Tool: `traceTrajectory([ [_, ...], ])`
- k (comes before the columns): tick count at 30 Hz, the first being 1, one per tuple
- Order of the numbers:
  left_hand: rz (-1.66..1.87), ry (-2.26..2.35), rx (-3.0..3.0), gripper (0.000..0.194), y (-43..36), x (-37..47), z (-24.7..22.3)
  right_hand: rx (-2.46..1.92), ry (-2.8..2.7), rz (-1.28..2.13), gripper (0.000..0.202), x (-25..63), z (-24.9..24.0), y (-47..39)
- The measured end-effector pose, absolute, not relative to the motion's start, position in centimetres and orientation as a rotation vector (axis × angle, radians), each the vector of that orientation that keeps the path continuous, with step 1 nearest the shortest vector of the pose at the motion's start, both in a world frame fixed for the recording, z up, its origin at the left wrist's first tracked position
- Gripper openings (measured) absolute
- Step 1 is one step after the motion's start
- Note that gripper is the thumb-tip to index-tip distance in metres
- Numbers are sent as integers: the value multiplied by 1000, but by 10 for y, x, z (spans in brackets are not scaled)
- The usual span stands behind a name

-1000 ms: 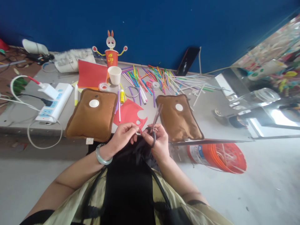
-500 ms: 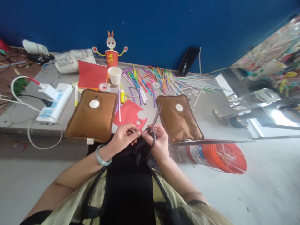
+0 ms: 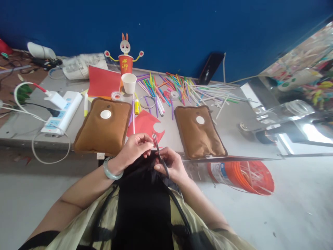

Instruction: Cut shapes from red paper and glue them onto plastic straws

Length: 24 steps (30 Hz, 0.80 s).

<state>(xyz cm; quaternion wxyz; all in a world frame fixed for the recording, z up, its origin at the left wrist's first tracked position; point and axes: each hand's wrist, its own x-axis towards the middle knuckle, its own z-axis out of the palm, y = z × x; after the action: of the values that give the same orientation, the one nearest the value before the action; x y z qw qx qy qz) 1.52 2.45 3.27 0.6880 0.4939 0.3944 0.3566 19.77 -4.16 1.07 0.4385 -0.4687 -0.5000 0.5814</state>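
Observation:
My right hand [image 3: 170, 164] grips a pair of scissors [image 3: 160, 158], whose blades point up and left beside the fingertips of my left hand [image 3: 136, 149]. The left fingers are pinched; what they hold, if anything, is too small to make out. Just beyond the hands lies a red paper sheet [image 3: 143, 125] with round cutouts. Brown cushion-like pouches lie on both sides, one at the left [image 3: 104, 130] and one at the right [image 3: 199, 133].
On the grey table [image 3: 231, 139] are colored sticks [image 3: 153, 88], a white cup [image 3: 129, 83], a rabbit figure on a red cup [image 3: 125, 64] and a power strip [image 3: 62, 113]. An orange bucket [image 3: 239, 175] lies below the table's right edge.
The scissors have swung from pointing up and right to pointing up and left, toward my left hand. My hands have moved slightly apart, and the left has shifted a little left and up.

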Motion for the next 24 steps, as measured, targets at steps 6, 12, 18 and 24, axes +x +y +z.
traceTrajectory([
  [6, 802, 839, 1050, 8, 25, 16, 28, -1146, -1230, 1475, 46, 200, 12, -42],
  [12, 802, 820, 1029, 7, 25, 15, 26, -1113, -1210, 1505, 46, 199, 13, -42],
  [18, 803, 825, 1029, 7, 24, 16, 27, -1126, -1186, 1507, 48, 197, 10, -43],
  [24, 806, 832, 1040, 8, 24, 16, 27, -1131, -1164, 1514, 47, 197, 7, -43],
])
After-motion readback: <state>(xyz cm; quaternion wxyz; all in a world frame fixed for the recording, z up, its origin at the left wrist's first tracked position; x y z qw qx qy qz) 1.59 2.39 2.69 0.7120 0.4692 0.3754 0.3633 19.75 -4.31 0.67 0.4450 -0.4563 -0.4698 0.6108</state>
